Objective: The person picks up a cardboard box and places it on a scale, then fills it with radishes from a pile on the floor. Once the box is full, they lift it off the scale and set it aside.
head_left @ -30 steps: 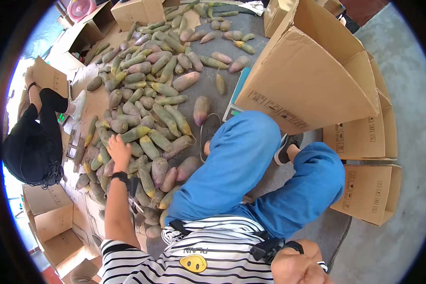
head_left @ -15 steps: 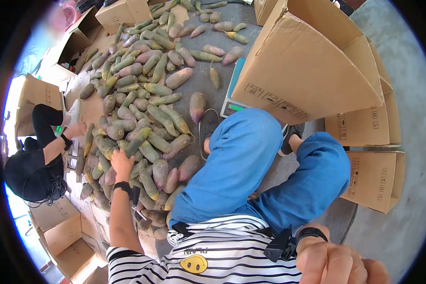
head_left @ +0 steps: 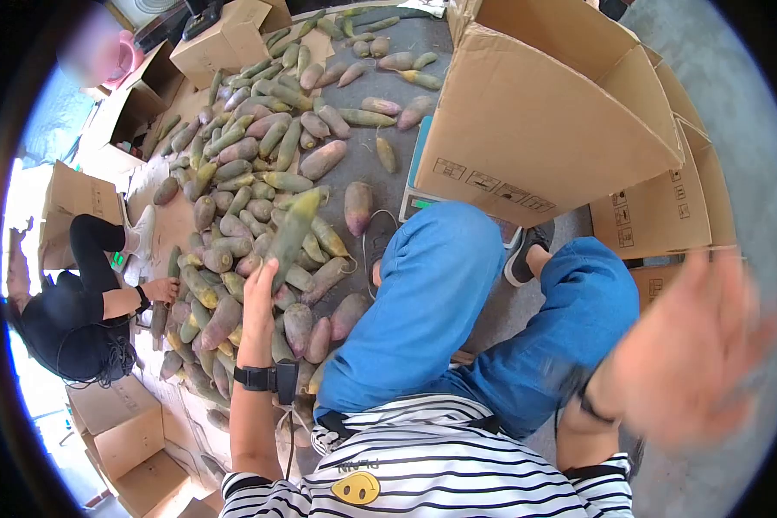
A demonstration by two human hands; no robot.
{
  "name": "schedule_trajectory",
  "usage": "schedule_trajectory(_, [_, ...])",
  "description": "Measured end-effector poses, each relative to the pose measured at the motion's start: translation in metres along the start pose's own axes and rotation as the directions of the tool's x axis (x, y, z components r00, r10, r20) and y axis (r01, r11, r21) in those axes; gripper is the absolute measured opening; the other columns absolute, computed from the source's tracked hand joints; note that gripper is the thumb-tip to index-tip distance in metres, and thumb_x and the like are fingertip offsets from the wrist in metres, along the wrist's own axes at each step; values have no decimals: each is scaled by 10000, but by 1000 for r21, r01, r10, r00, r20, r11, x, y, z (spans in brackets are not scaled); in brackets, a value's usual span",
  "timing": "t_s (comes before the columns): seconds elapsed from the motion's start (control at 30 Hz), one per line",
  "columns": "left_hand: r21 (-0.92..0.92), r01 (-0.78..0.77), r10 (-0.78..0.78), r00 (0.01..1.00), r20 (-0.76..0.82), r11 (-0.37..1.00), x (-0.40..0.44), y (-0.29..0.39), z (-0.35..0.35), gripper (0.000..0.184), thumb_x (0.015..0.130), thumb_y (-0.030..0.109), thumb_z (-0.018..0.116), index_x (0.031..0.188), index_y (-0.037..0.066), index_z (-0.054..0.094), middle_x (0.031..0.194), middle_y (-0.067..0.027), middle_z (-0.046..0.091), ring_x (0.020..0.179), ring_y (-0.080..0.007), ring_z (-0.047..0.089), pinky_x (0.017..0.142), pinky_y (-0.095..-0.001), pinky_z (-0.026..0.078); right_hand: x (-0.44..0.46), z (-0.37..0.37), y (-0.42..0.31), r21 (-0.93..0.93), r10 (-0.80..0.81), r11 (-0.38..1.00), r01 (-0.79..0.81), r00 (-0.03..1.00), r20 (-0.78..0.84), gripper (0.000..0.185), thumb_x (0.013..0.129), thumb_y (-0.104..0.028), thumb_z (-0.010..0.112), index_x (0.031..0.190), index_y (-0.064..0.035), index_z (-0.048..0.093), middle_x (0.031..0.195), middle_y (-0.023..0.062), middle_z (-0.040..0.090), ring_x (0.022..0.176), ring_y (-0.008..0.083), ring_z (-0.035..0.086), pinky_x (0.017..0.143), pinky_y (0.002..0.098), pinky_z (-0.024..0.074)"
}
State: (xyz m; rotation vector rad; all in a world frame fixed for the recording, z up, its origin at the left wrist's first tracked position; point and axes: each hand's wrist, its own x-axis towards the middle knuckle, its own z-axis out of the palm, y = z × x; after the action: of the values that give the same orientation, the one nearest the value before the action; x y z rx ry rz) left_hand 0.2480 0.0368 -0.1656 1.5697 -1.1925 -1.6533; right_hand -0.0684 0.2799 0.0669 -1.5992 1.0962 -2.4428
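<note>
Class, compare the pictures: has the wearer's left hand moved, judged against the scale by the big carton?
Yes. The left hand has moved rightward in view, nearer the scale, and now holds a green root.

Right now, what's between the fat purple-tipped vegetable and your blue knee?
A dark shoe lies between the purple-tipped vegetable and the blue knee. You can see that in the head view.

The grey floor (head_left: 483, 334) bears a heap of radishes (head_left: 298, 328) left of centre and open cardboard boxes (head_left: 665, 203) at right.
</note>
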Motion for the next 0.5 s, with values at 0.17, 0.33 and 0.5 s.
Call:
schedule_trajectory(0.17, [-8,-584,577,800,164,812,-33,128,77,318,897,255,567,1079,-5,561,1013,-54,586,863,-128,552,740,-271,448,73,-62,122,-926,-157,142,349,932,327,451,856,-336,602,1212,-65,548,1230,160,539,1169,285,480,1014,440,324])
schedule_trajectory(0.33, [170,-916,892,395,219,364,-62,234,167,335,881,258,587,1059,-26,591,1006,-69,611,896,-126,567,809,-251,430,62,-87,155,-933,37,-33,359,933,357,328,813,-341,647,1025,-91,629,970,74,631,948,237,575,943,398,370])
schedule_trajectory(0.5, [175,-977,814,198,545,120,-59,292,228,452,837,317,666,1142,8,538,995,-107,623,891,-156,584,787,-253,449,58,-94,156,-926,-40,15,378,925,377,283,792,-349,660,927,-103,625,833,33,625,813,232,578,849,381,401])
